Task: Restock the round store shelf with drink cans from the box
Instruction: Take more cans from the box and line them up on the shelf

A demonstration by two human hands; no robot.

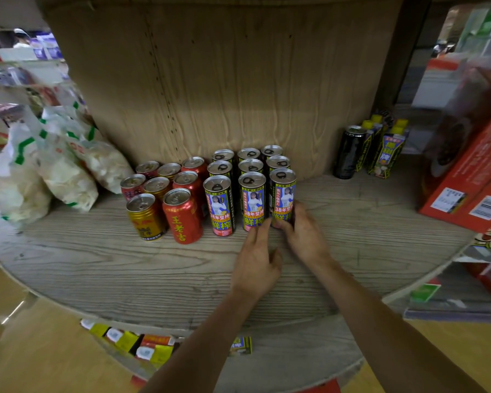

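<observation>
The front right slim can (283, 194) stands on the round shelf (97, 265) at the near corner of a three-by-three block of its kind, and we take that can as our mark. Our right hand (304, 236) grips its base, thumb and fingers curled round the foot. It is a low hold, we judge, for nudging the can square with its row without tipping it.

Just left of it, our left hand (257, 262) lies with straight fingers touching the foot of the middle front can (252, 199), likely to steady that neighbour. Both labels read 38年坚持 above 鲜榨 and face outward, presumably for shoppers.

Farther left of our mark stand shorter cans: a red can (182, 217) lettered 王老吉 and a gold can (145, 217) whose writing we cannot read. Well to the right are a black can (349, 151) and yellow-capped cartons (386, 154). Beyond them is a red box (471, 171) — whether it is the supply box we cannot tell. Far left lie snack bags (54, 171).
</observation>
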